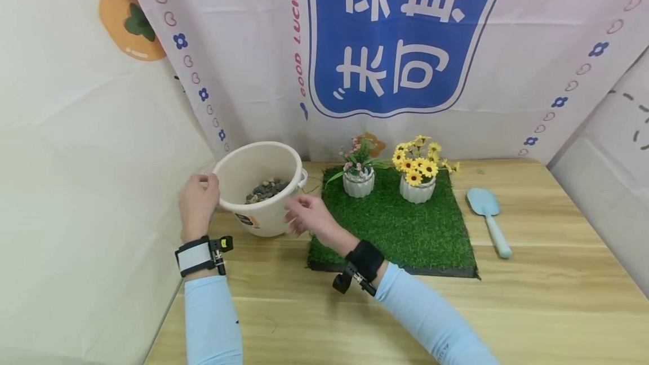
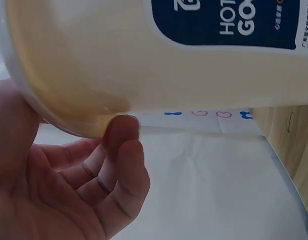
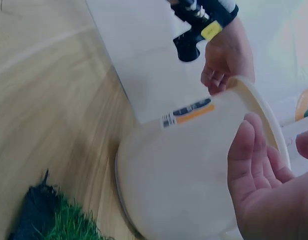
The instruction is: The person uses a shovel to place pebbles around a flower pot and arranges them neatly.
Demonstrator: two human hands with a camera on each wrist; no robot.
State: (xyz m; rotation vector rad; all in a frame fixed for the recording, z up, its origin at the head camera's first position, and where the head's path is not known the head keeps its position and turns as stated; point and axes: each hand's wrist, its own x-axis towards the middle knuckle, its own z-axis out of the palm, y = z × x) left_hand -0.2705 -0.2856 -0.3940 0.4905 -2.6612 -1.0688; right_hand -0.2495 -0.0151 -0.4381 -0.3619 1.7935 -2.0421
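Note:
A cream plastic bucket (image 1: 276, 216) with gray and brown pebbles (image 1: 266, 190) at its bottom stands at the back left. At its left side my left hand (image 1: 199, 199) grips the rim; in the left wrist view the fingers (image 2: 126, 172) curl beneath the edge, close to the wall. My right hand (image 1: 311, 218) is by the bucket's front right side, below the white handle joint (image 1: 302, 178). Its fingers (image 3: 248, 155) are loosely bent and hold nothing in the right wrist view. Whether they touch the bucket wall I cannot tell.
Right of the bucket lies a green artificial turf mat (image 1: 395, 230). On it stand a white pot with pink flowers (image 1: 359, 182) and another with yellow flowers (image 1: 417, 189). A light blue trowel (image 1: 489, 216) lies on the wooden table (image 1: 558, 297). White cloth hangs behind and at the left.

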